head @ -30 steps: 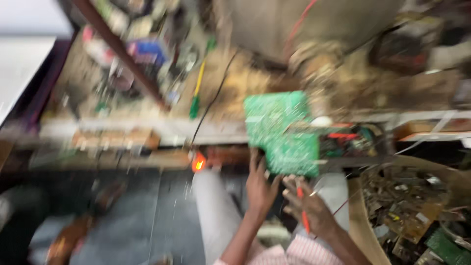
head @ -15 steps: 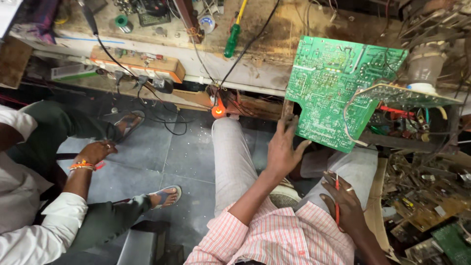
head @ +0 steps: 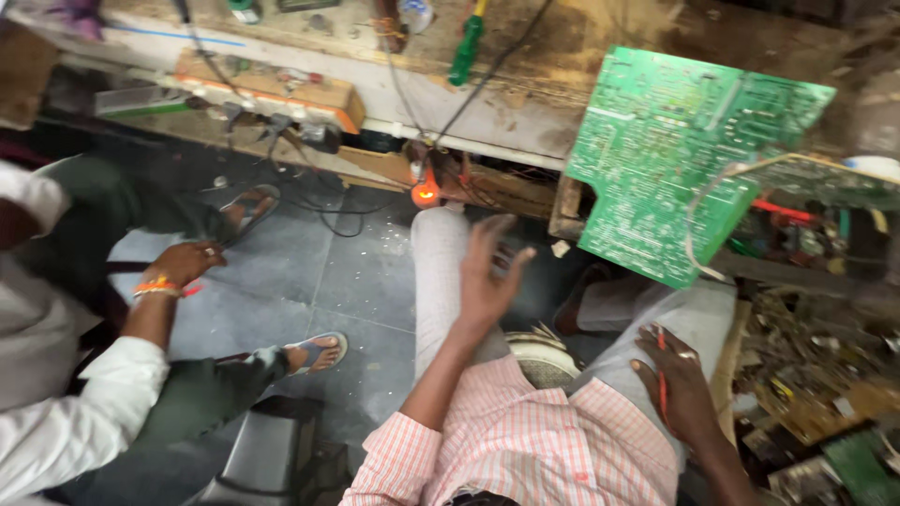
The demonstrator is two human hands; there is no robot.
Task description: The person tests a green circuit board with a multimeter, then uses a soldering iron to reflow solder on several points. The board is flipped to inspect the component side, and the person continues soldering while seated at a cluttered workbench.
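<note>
I see the green circuit board [head: 689,159] up and to the right of my left hand [head: 487,276], apart from it, leaning at the table [head: 525,103] edge. My left hand hangs raised, fingers spread, holding nothing. My right hand [head: 675,384] rests on my thigh, curled around a thin red tool [head: 662,375].

Circuit board [head: 689,159] at workbench [head: 525,103] edge, right of screwdriver [head: 466,47], above lap.
</note>
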